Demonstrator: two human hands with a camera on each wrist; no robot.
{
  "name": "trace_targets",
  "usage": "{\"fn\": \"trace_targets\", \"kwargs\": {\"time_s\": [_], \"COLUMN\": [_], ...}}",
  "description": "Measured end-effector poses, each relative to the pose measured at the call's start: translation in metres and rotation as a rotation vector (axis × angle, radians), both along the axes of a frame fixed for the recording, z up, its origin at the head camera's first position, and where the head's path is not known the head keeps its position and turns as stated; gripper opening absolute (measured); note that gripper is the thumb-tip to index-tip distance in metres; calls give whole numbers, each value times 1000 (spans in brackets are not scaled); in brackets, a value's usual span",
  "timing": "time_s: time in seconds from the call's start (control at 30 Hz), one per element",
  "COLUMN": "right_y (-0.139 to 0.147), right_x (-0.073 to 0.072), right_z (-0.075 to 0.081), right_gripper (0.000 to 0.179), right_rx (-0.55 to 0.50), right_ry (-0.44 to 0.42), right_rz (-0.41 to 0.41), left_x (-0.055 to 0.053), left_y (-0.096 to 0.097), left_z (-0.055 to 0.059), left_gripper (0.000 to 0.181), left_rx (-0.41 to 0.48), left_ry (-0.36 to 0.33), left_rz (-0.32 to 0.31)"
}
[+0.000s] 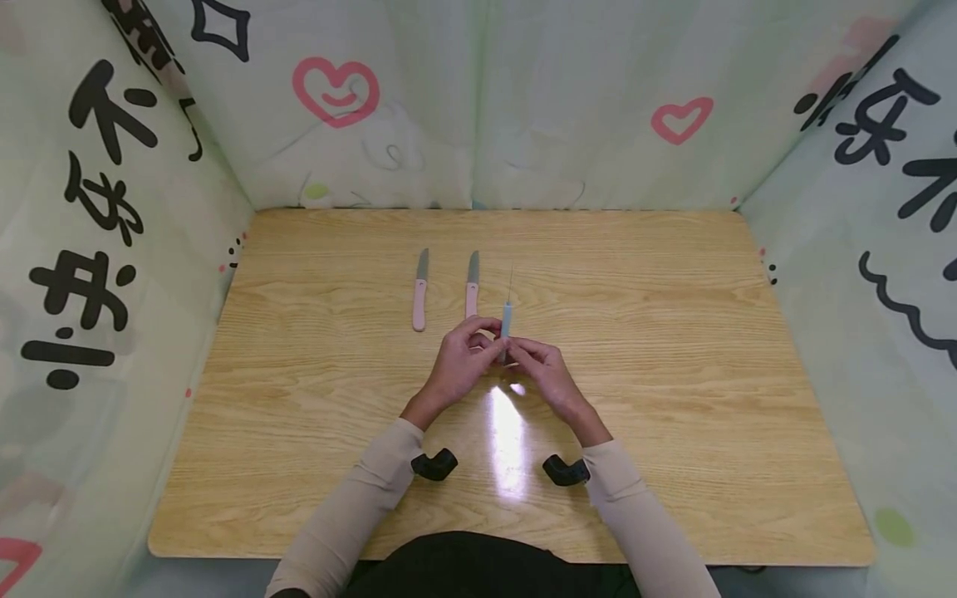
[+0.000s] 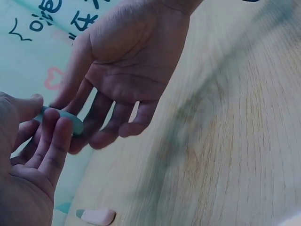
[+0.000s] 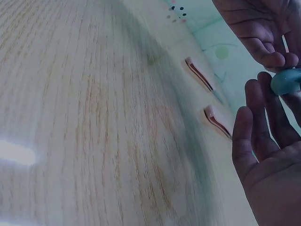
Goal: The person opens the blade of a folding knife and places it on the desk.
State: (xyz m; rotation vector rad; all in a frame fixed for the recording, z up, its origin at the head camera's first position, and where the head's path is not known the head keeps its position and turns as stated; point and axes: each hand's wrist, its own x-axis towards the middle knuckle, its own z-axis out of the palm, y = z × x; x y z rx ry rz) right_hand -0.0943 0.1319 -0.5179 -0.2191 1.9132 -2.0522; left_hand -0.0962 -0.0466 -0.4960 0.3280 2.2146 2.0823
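Note:
A knife with a light blue handle (image 1: 507, 319) is held above the table, its thin blade (image 1: 512, 282) seen nearly edge-on and pointing away from me. My left hand (image 1: 459, 363) pinches the handle between thumb and fingers. From the other side, my right hand (image 1: 552, 380) has thumb and fingers on the lower end of the same handle. The handle's rounded end (image 3: 283, 83) shows between both hands in the right wrist view. Just beyond my left hand lies a pink-handled knife (image 1: 472, 297); another pink-handled knife (image 1: 419, 304) lies parallel to its left.
The wooden table (image 1: 673, 349) has a bright light reflection (image 1: 508, 440) near its front. Pale printed curtains (image 1: 419, 108) with hearts and black writing enclose its back and both sides. Dark wrist devices (image 1: 435, 465) jut inward from both sleeves.

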Motion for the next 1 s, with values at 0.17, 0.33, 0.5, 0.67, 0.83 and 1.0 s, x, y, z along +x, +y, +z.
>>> {"fn": "trace_targets", "kwargs": {"time_s": [0.17, 0.33, 0.5, 0.67, 0.83, 1.0], "right_y": [3, 4, 3, 2, 2, 5], "right_x": [-3, -6, -8, -12, -19, -30], "right_z": [-4, -5, -3, -1, 0, -1], "right_gripper": [31, 25, 26, 26, 25, 27], "right_rx": [29, 64, 64, 64, 102, 222], "right_ry": [32, 75, 94, 113, 152, 147], "right_rz": [-28, -89, -120, -161, -198, -255], "left_x": [-1, -3, -4, -9, -11, -9], "left_y": [2, 4, 6, 7, 5, 1], "left_z": [-2, -6, -8, -8, -9, -14], "left_gripper": [23, 21, 20, 21, 26, 32], "left_rx": [27, 38, 5, -51, -93, -73], "left_ry": [15, 37, 62, 71, 45, 11], "left_rz": [18, 21, 31, 36, 60, 148]}}
